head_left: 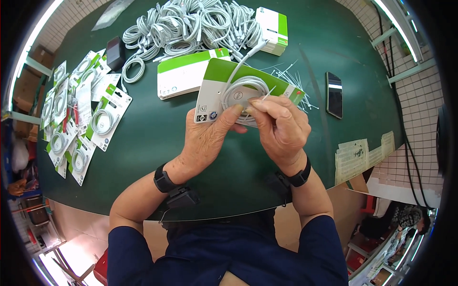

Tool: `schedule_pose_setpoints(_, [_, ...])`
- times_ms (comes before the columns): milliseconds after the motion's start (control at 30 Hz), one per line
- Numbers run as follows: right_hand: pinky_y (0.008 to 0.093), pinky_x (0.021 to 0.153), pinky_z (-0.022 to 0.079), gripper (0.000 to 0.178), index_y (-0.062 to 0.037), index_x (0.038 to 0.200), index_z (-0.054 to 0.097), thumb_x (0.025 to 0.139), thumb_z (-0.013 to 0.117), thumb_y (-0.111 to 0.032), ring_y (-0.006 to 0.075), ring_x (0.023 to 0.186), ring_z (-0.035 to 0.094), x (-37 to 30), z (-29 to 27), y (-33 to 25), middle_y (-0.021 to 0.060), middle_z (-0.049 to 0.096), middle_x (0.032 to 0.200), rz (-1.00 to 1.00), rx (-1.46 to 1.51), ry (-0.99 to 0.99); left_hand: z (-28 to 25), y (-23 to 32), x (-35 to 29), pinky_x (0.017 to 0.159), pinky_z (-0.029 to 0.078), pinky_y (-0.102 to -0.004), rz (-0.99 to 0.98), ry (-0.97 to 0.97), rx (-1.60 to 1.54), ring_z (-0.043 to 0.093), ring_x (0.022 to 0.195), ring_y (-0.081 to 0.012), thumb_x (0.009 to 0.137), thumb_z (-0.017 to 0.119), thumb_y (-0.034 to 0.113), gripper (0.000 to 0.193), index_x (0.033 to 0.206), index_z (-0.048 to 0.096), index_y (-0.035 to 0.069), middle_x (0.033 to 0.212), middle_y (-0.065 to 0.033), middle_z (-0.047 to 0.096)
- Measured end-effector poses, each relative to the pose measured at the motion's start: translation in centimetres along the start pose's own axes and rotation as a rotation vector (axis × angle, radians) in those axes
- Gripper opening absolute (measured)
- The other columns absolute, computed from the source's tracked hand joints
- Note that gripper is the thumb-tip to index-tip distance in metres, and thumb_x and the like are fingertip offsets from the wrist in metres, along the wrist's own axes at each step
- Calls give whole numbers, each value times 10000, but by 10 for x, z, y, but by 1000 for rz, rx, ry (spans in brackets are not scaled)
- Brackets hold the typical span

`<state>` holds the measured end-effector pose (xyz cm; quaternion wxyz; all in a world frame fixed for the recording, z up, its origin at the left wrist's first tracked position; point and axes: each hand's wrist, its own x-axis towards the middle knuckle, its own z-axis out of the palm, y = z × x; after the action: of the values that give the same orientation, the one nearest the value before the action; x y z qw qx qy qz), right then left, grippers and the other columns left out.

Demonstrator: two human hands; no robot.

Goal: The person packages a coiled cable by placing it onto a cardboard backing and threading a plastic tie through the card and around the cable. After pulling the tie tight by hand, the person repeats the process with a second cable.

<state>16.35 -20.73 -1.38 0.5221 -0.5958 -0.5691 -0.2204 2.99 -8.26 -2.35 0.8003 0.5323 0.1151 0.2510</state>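
Observation:
My left hand (202, 143) grips the lower left edge of a green and white packaging card (207, 95), with its thumb on the front. On the card lies a coiled white cable (252, 80), one end rising past the card's top edge. My right hand (287, 127) pinches a thin white cable tie (268, 93) at the lower part of the coil, close to my left thumb. Whether the tie is closed round the cable is hidden by my fingers. The card is held tilted above the table.
Behind are a heap of coiled cables (191, 24) and stacks of blank cards (179, 76) (270, 29). Loose cable ties (296, 83) and a phone (335, 95) lie to the right. Carded cables (102, 121) pile up at left, beside a black object (115, 53). Paper sheets (353, 157) cover the table's right edge.

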Motion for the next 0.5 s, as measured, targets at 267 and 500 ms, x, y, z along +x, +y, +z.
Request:
schedule_pose_setpoints(267, [326,648,538,396,-23,1135,767,761,834,88,233,790,656,6,1,-6,101,751,998,-160,-263,-104,-2,-2,2,726,620,-282,-15,8,7,734,865,-145,1044,721,181,318,1263,689,-47,1096,-96,761])
schedule_pose_setpoints(500, [320,651,539,448,-92,1114,806,700,867,68,224,830,656,8,-7,-15,45,714,1014,-147,-194,-159,-2,0,0,730,625,-284,-55,36,-17,733,876,-141,1033,736,171,305,1245,695,-44,1065,-89,759])
